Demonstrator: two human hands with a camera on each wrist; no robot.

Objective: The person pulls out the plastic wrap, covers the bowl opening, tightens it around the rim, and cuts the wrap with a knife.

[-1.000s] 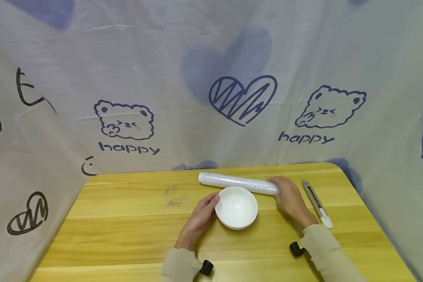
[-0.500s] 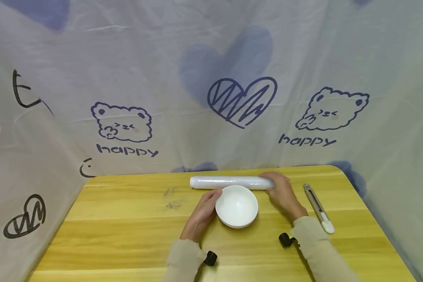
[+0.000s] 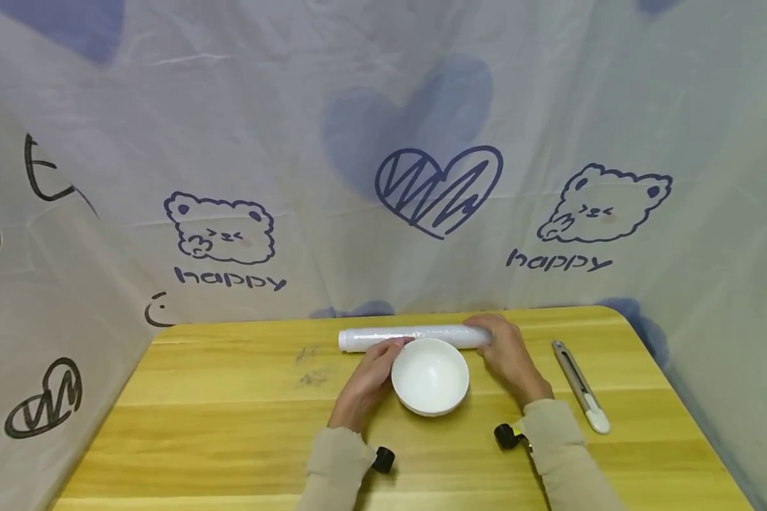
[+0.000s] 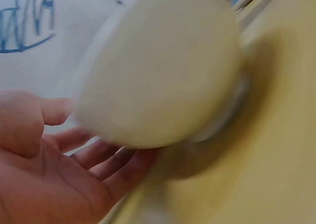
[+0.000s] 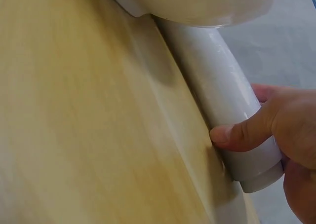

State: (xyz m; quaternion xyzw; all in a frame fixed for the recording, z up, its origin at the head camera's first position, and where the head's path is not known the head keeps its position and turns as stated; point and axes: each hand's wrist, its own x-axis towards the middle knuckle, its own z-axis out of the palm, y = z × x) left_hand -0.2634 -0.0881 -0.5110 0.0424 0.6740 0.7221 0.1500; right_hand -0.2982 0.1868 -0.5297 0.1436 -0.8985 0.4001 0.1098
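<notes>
The left hand (image 3: pixel 363 380) has its fingers around the white bowl (image 3: pixel 430 376), just right of them. The right hand (image 3: pixel 511 362) grips the white roll (image 3: pixel 437 334) near one end, fingers over, thumb nearest; the bowl stands before its middle, between both hands. Right of these fingers, a cutter (image 3: pixel 579 385) lies on the surface (image 3: pixel 230 433).

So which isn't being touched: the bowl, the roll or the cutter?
The cutter, furthest right; the left hand holds the bowl, and the right hand grips the roll.

Curtained-off workspace, room type unclear: wood-grain table (image 3: pixel 230 426), heart-printed cloth (image 3: pixel 332 248) on three sides.
</notes>
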